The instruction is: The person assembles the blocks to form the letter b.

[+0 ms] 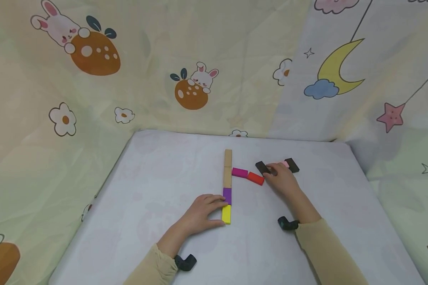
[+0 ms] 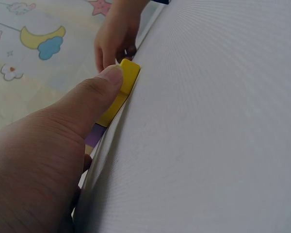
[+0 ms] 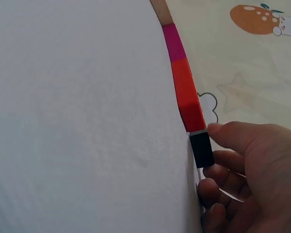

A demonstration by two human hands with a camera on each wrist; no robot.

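Note:
A column of blocks lies on the white table: two wooden blocks, a purple block and a yellow block. My left hand lies flat beside the column, fingertips against the purple block and thumb pressed to the side of the yellow block. A magenta block and a red block branch off to the right. My right hand pinches a black block at the red block's end; in the right wrist view the black block touches the red block.
A pink block and a second black block lie just behind the right hand. Cartoon-print cloth hangs behind and on both sides of the table. Bare table surface stretches left of the column and along the front edge.

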